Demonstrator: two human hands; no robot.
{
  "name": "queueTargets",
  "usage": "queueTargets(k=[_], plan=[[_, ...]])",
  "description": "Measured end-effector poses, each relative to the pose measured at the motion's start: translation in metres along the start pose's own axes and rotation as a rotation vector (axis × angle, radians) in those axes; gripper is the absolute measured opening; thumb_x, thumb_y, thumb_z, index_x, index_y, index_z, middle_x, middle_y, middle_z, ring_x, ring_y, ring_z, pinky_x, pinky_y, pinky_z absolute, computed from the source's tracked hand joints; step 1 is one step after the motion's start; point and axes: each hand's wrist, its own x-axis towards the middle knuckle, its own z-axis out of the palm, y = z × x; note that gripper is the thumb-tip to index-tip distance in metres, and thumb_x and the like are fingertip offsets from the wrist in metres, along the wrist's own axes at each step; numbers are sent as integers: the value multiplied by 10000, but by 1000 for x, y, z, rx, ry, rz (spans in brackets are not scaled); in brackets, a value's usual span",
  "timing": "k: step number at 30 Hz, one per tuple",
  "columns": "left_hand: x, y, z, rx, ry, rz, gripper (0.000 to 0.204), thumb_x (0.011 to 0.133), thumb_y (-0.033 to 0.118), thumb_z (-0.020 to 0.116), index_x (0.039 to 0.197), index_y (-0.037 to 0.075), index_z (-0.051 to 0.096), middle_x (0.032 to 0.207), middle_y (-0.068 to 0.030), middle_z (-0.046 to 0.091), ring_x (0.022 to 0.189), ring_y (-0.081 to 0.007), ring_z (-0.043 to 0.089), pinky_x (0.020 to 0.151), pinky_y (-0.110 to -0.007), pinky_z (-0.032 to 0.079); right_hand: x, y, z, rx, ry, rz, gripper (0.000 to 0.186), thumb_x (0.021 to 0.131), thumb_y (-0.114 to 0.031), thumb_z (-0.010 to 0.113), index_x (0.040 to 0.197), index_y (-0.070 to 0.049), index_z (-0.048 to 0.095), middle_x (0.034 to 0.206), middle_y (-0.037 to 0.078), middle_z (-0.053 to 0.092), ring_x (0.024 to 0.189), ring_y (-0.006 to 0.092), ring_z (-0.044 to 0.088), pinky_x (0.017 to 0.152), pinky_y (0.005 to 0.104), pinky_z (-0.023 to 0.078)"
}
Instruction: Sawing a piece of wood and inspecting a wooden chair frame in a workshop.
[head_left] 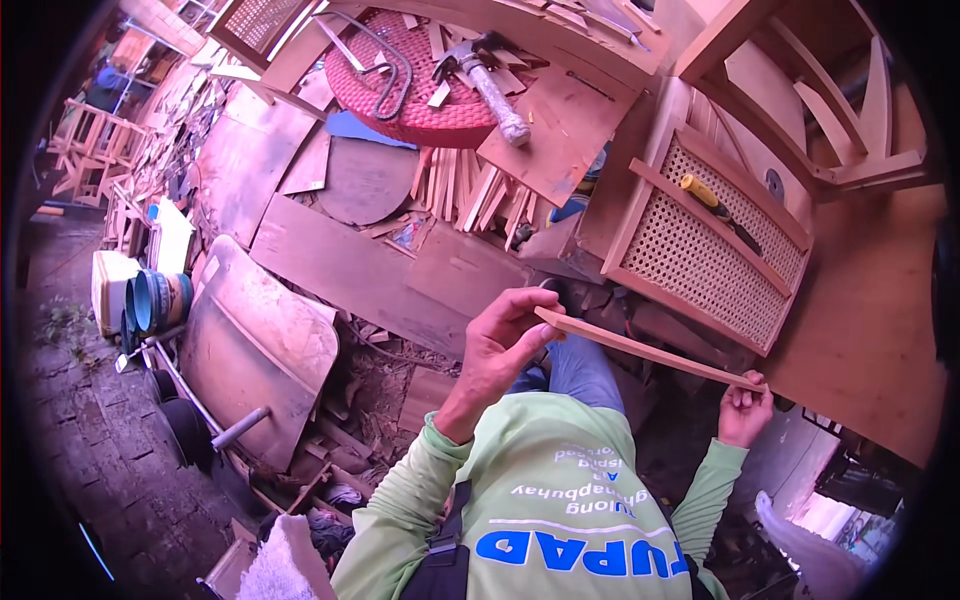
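Observation:
A long thin strip of wood (645, 350) spans the space in front of my body, slanting down to the right. My left hand (510, 335) pinches its left end between thumb and fingers. At the opposite end, my right hand (747, 408) has its fingers curled around the tip. Beyond the strip lies a woven cane panel (690, 235) in a wooden frame, with a yellow-handled tool (705, 192) resting on it.
A claw hammer (487, 90) and a hacksaw-like frame (385, 75) lie on a red woven round seat (350, 80). Bundled wood strips (460, 185) stand below it. A wheeled cart (255, 350) and blue buckets (160, 300) are at left, a chair frame (830, 110) at upper right.

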Motion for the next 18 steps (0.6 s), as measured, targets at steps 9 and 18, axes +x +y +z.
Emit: queueTargets(k=[9,18], plan=[[4,0,22,-136,-50,-88,319,1030,93,708,1306,-51,636,1213,-165,704,1034,-230,724,940,-374,616,18,-14,-25,53,-53,-77,168,1055,-167,509,1025,-18,581,935,48,600,533,83,393,498,253,334],[5,-9,19,-183,-21,-208,264,1083,106,617,1263,-77,677,1190,-193,721,1077,-263,727,932,-424,633,20,-28,-26,58,-143,-161,172,1080,-188,496,1023,-42,566,909,25,572,528,64,328,503,243,298]])
